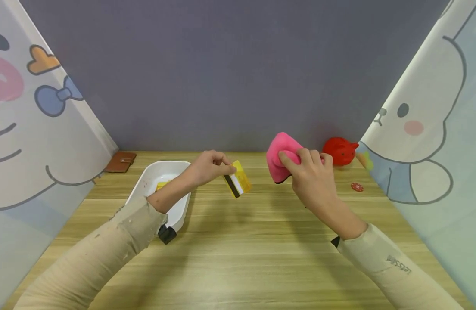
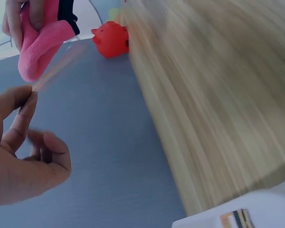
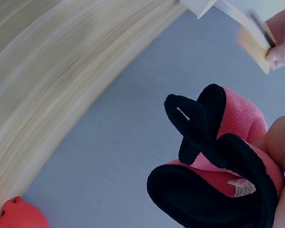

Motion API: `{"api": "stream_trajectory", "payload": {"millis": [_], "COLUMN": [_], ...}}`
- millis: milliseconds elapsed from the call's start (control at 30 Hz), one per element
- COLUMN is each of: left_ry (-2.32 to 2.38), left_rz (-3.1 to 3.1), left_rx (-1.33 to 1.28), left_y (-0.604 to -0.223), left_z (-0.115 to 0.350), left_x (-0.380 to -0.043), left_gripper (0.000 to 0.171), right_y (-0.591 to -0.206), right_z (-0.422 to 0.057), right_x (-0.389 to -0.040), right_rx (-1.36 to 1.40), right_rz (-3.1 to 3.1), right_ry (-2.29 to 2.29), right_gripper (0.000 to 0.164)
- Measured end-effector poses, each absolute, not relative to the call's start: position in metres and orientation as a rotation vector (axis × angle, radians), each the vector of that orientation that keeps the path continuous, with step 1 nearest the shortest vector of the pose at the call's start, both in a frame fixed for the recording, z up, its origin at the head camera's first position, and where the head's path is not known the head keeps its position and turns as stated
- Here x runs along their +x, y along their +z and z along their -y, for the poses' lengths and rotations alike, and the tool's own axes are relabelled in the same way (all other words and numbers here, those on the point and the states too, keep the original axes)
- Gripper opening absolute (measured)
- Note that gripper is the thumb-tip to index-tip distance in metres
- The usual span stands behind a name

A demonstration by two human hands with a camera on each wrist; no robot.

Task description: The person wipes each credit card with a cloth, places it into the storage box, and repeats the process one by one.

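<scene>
My left hand (image 1: pixel 206 168) pinches a yellow bank-type card (image 1: pixel 242 177) with a black stripe and a white strip, held above the table. Blurred in the right wrist view, the same card (image 3: pixel 253 45) slants down from the fingertips. My right hand (image 1: pixel 314 178) grips a soft pink cloth item (image 1: pixel 277 148) with black edging, bunched up in the air to the card's right. A white label (image 3: pixel 242 187) and black inner folds show on it in the right wrist view; what kind of item it is I cannot tell.
A white tray (image 1: pixel 164 168) stands on the left under my forearm, with a yellow card (image 1: pixel 161 185) inside. Behind it lies a brown wallet (image 1: pixel 121 162). A red piggy bank (image 1: pixel 340 150) and a red poker chip (image 1: pixel 357 187) are at the right. Cartoon-printed panels flank the wooden table (image 1: pixel 238 262).
</scene>
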State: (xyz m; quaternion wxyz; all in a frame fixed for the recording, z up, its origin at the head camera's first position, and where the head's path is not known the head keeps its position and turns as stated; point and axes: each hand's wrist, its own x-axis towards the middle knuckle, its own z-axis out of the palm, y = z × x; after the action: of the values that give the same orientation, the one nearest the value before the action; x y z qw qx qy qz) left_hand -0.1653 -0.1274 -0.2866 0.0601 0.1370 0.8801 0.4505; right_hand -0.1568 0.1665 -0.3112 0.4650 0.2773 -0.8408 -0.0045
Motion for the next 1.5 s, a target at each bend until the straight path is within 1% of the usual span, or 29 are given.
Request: {"api": "stream_trajectory", "payload": {"millis": [267, 333, 433, 500, 667, 833, 933, 1100, 1233, 1367, 1500], "left_ry": [1.436, 1.45, 1.482, 1.51, 1.625, 1.749, 1.841, 1.98, 2.041, 2.042, 2.0], "left_rz": [-2.647, -2.674, -2.712, -2.73, -2.703, -2.643, -2.561, -2.429, -2.393, -2.38, -2.389], "left_rx": [0.437, 0.439, 0.454, 0.458, 0.417, 0.406, 0.407, 0.416, 0.409, 0.399, 0.414], "left_y": [-0.294, -0.295, -0.294, -0.292, -0.29, -0.29, -0.289, -0.288, -0.287, -0.288, -0.289], "left_z": [0.123, 0.121, 0.117, 0.115, 0.111, 0.107, 0.101, 0.091, 0.088, 0.09, 0.093], "left_x": [-0.167, -0.167, -0.169, -0.17, -0.17, -0.169, -0.167, -0.163, -0.161, -0.161, -0.16], "left_gripper": [0.013, 0.018, 0.031, 0.036, 0.031, 0.03, 0.03, 0.025, 0.022, 0.023, 0.028], "right_y": [-0.313, -0.312, -0.31, -0.307, -0.301, -0.296, -0.296, -0.3, -0.303, -0.305, -0.304], "right_z": [-0.166, -0.165, -0.164, -0.163, -0.155, -0.139, -0.129, -0.12, -0.119, -0.124, -0.131], "right_x": [-0.156, -0.156, -0.157, -0.156, -0.152, -0.147, -0.146, -0.147, -0.149, -0.15, -0.153], "right_rx": [0.684, 0.698, 0.71, 0.717, 0.705, 0.725, 0.79, 0.901, 0.92, 0.907, 0.885], "right_rz": [2.065, 2.049, 2.01, 1.981, 1.879, 1.746, 1.711, 1.764, 1.827, 1.895, 1.929], "right_ry": [-0.002, 0.006, 0.014, 0.028, 0.091, 0.142, 0.128, 0.07, 0.008, -0.038, -0.105], "right_gripper": [0.045, 0.044, 0.044, 0.043, 0.039, 0.032, 0.033, 0.036, 0.035, 0.041, 0.045]}}
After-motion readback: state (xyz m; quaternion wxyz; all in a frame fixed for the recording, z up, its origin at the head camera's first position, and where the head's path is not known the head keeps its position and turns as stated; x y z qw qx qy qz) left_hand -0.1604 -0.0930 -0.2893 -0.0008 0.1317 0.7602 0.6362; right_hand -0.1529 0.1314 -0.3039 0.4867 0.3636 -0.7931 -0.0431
